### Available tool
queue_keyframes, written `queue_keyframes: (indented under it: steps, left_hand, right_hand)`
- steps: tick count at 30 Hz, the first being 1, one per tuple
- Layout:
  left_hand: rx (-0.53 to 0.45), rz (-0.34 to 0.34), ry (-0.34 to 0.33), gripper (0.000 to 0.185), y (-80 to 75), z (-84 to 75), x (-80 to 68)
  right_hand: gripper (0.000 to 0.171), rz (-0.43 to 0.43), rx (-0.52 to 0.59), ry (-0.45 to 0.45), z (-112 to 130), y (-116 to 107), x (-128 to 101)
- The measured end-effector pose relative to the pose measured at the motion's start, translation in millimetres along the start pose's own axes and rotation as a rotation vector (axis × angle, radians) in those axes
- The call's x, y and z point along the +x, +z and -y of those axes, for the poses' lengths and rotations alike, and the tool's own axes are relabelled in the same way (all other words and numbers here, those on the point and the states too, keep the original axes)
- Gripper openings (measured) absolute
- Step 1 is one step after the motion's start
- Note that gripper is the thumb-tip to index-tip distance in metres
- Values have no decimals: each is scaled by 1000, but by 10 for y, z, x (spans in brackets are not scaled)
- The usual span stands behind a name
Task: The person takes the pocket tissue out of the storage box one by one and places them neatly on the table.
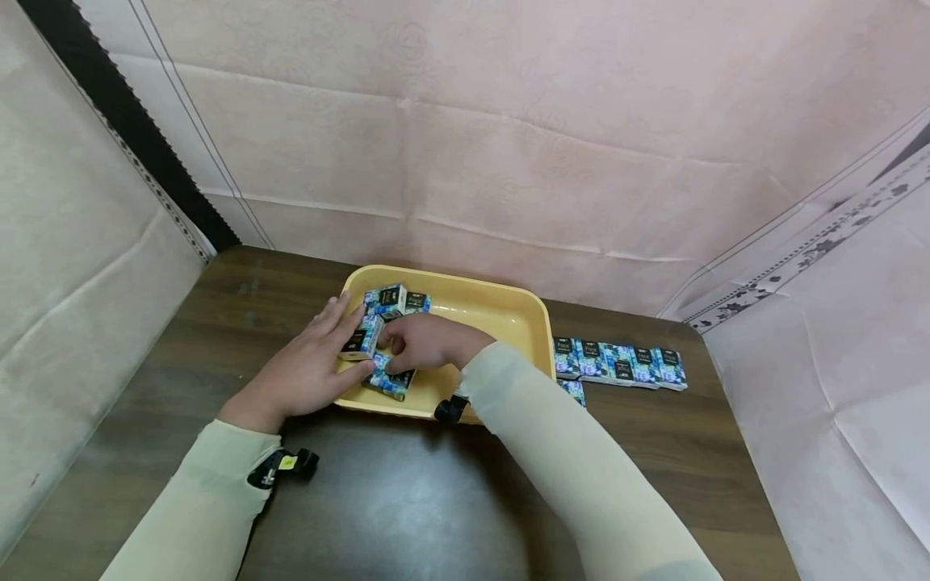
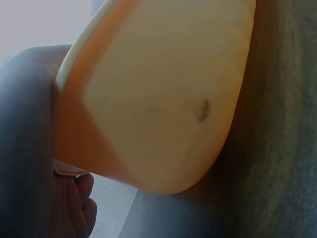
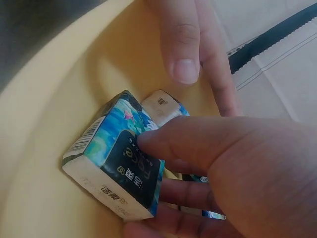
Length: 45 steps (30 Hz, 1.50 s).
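Note:
A yellow tray (image 1: 501, 311) stands on a dark wooden table and holds several small blue flower-print packs (image 1: 395, 300) at its left end. My right hand (image 1: 416, 343) reaches into the tray, its thumb and fingers pinching one pack (image 3: 116, 163) that lies near the front wall. My left hand (image 1: 308, 365) lies over the tray's left rim with straight fingers (image 3: 185, 49), touching an upright pack (image 1: 361, 339). The left wrist view shows only the tray's outer wall (image 2: 158, 99) and the edge of my palm (image 2: 29, 148).
A row of several more packs (image 1: 617, 363) lies on the table (image 1: 407, 500) just right of the tray, with one more pack (image 1: 574, 391) in front of them. Pink cloth walls close in the table at the back and sides.

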<state>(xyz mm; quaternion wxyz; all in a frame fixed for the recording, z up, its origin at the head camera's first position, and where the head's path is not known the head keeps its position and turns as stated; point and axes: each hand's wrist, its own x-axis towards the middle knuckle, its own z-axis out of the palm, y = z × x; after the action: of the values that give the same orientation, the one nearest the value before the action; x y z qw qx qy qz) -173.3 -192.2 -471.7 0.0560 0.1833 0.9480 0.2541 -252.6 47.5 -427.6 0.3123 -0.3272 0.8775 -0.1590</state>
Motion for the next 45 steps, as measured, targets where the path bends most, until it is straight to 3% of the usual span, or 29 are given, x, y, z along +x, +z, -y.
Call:
queue_keyframes:
  steps: [11,20,25,31,40,45]
  left_hand:
    - [2,-10,6,95,14,18,1]
    - [-3,-3,-12,97,16,-3,13]
    - [-7,-9,-15,97,10,-19,2]
    - [-5,1,-12,98,11,-7,-6]
    - [-1,11,-27,100,15,-3,-10]
    - [4,10,-21,100,23,-2,-2]
  right_hand:
    - [51,58,-24,-7,-7,14,-124]
    - [37,8,10,-13,-206,-45,-393]
    - [37,-66,-1,13,-337,-145,-649]
    - [38,-213,28,36,-526,-226,-1042]
    - [32,-442,186,151,-715,-217,-1730]
    - [32,-557,265,251,-830,-103,-2149]
